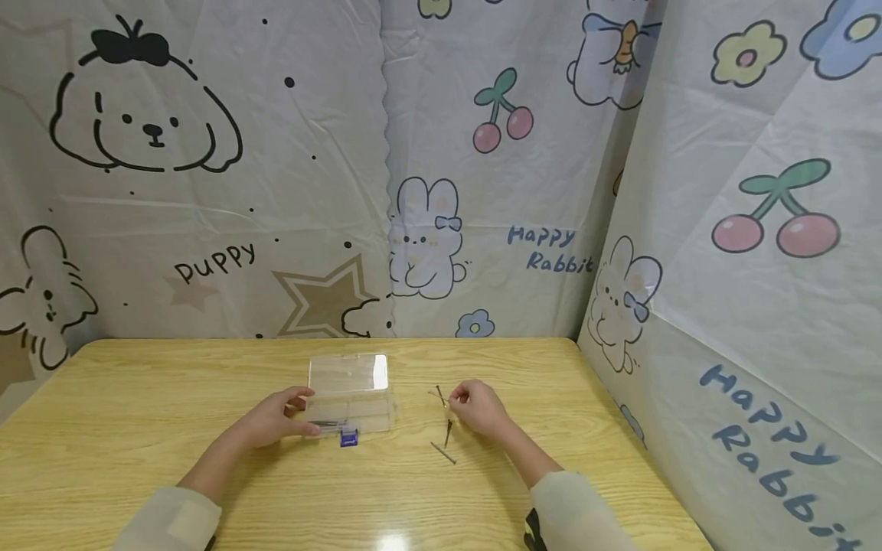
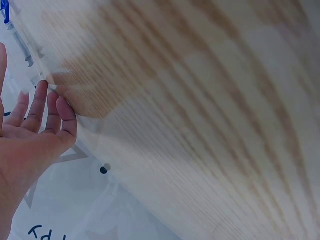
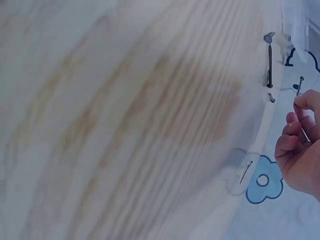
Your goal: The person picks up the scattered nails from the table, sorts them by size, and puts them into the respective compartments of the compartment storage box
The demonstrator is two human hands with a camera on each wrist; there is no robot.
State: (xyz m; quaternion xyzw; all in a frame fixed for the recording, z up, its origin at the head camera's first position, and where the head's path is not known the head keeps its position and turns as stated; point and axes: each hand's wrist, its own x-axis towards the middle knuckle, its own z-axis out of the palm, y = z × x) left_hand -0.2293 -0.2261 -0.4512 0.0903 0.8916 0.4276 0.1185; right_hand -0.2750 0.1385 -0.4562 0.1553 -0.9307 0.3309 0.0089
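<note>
Two hands I see from the head camera, both low over the wooden worktop. My left hand rests with relaxed fingers against the left side of a clear plastic box, which stands open near the middle of the worktop, closer to the far edge; a small blue clasp sits at its near side. My right hand is to the right of the box and pinches a thin nail. Two more nails lie on the worktop just beside this hand.

From the left wrist, the left hand is spread, fingertips touching the box edge.

From the right wrist, the right hand has curled fingers and pinches one nail; another nail lies near.
</note>
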